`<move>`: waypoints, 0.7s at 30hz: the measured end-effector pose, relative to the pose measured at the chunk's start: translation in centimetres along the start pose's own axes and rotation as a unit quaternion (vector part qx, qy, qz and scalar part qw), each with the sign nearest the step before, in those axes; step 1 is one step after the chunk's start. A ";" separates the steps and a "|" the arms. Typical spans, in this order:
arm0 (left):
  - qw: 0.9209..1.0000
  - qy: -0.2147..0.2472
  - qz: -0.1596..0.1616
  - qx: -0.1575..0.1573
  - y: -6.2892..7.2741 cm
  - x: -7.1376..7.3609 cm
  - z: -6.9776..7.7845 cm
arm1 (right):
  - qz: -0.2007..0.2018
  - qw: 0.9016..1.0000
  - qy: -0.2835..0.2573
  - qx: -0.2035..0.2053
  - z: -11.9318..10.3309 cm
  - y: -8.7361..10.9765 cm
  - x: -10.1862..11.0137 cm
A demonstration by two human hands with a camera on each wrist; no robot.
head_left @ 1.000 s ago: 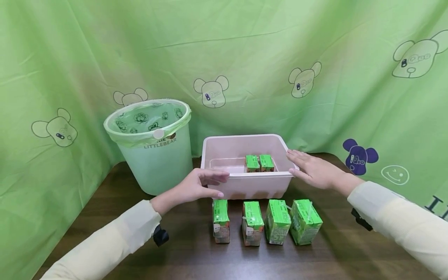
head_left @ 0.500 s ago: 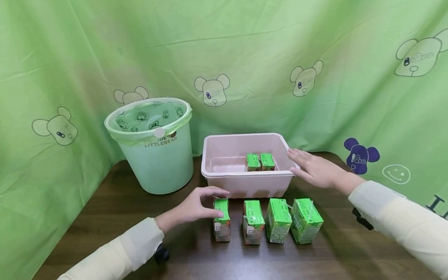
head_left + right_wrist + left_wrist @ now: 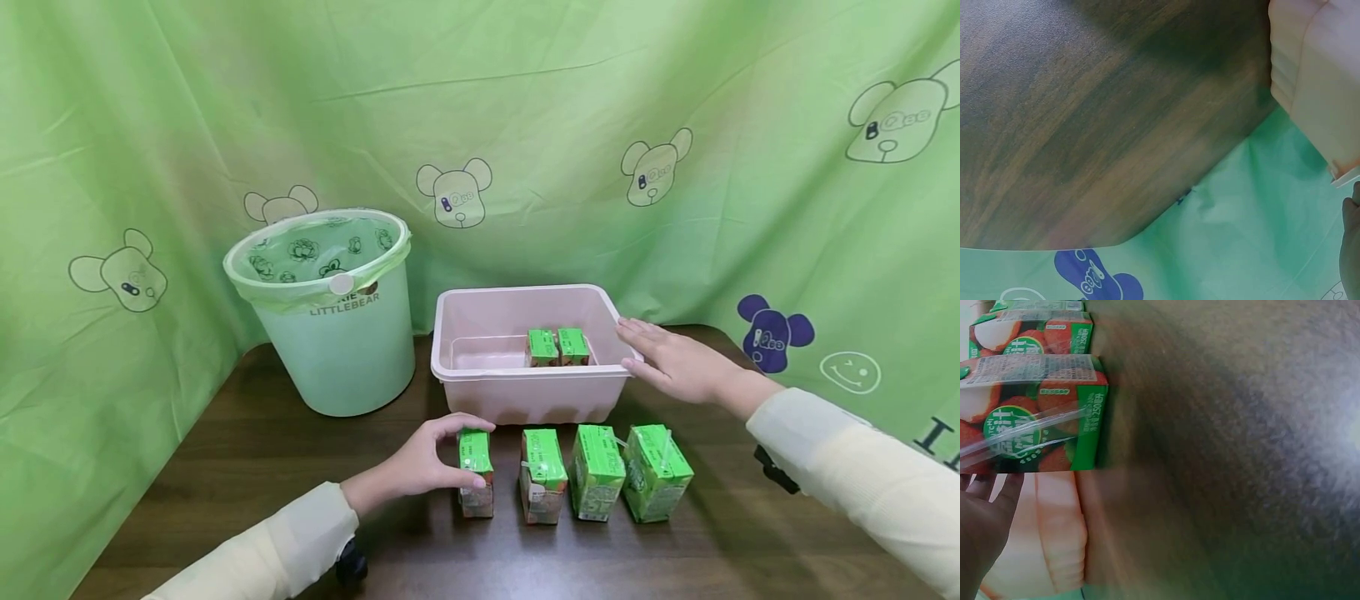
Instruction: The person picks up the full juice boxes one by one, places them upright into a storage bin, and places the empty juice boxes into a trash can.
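My left hand is around the leftmost juice box, thumb across its front and fingers behind its back edge. The left wrist view shows that juice box close up: lychee pictures and a wrapped straw on its side, with my left hand at its edge. My right hand, fingers straight, rests against the right rim of a pink plastic bin. Two juice boxes stand inside this bin. Little of my right hand shows in the right wrist view.
To the right of the held box stand an upright lychee juice box and two greener juice boxes, in a row on the brown table. A pale green bucket with a bag liner stands left of the bin. Green cloth hangs behind.
My left hand has come down from the bin's front left corner to the leftmost juice box and lies lower around it now. My right hand has stayed at the bin's rim.
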State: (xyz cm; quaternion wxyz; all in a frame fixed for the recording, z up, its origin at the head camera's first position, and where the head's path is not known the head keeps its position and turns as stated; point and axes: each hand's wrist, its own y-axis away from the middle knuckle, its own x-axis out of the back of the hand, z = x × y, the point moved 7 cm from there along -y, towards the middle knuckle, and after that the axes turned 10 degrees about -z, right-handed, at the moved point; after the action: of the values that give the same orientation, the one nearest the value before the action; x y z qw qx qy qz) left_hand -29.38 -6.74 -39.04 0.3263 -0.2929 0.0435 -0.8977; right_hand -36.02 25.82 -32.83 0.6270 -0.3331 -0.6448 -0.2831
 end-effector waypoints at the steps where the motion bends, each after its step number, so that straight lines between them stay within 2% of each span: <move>1: 1.000 -0.001 0.001 0.001 0.0 -0.1 0.0 | 0.001 1.000 0.000 0.000 0.0 0.0 0.0; 6: 1.000 -0.009 0.014 0.003 0.0 -0.5 -0.3 | 0.001 1.000 0.000 -0.001 0.0 0.0 0.0; 13: 0.999 -0.007 0.042 0.023 0.1 -0.6 -0.4 | 0.004 1.000 0.000 0.001 -0.1 0.0 0.1; 21: 0.999 -0.019 0.047 0.017 0.1 -0.6 -0.1 | 0.005 1.000 0.001 0.000 -0.1 0.0 0.0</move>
State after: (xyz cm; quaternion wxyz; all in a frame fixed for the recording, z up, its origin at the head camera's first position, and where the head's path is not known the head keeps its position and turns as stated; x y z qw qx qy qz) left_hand -28.98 -6.42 -39.45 0.3738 -0.3018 0.0363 -0.8763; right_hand -35.95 25.74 -32.79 0.6290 -0.3362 -0.6423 -0.2807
